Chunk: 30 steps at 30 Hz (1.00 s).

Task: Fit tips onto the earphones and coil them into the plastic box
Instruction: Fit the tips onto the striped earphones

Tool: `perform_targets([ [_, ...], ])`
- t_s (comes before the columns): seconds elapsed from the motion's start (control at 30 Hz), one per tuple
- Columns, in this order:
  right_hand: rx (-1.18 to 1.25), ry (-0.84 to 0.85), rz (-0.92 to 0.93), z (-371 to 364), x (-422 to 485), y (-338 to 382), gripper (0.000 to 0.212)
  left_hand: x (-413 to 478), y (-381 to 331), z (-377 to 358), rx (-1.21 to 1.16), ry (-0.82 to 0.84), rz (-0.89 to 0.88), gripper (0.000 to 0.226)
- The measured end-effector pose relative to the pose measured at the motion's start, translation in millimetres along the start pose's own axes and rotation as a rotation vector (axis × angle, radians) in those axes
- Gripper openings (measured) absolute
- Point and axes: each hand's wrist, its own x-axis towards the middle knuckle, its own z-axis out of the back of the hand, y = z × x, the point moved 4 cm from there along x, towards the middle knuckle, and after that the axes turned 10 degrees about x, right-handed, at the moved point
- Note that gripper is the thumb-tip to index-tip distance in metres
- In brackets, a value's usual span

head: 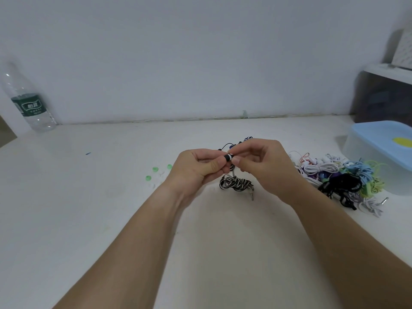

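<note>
One wide-angle camera, worn on the person's head, looks forward and down across a white table (66,219) toward the pale wall (200,52) at its far edge, which fills the upper part of the frame. Both forearms run up from the bottom of the frame and meet near its centre. There the left hand (196,168) and right hand (265,166) sit close to the lens, pinching a striped earphone (229,157) between them. The lens bends the edges: a water bottle (29,101) leans at far left, and a blue-lidded plastic box (367,157) is cut by the right border, with a heap of coiled earphones (334,177) just beside it
</note>
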Motion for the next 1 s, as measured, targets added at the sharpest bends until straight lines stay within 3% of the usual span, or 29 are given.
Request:
perform_targets([
  [0.37, 0.075, -0.029, -0.025, -3, -3, 0, 0.016, -1, -3, 1, -0.033, 0.019, -0.009, 0.015],
  [0.7, -0.074, -0.007, 0.070, -2, -1, 4, 0.020, -2, -2, -1, -0.042, 0.039, 0.017, 0.013],
  [1.0, 0.063, 0.021, 0.042, -6, -8, 11, 0.025, -4, -3, -1, -0.060, 0.069, 0.024, 0.023],
])
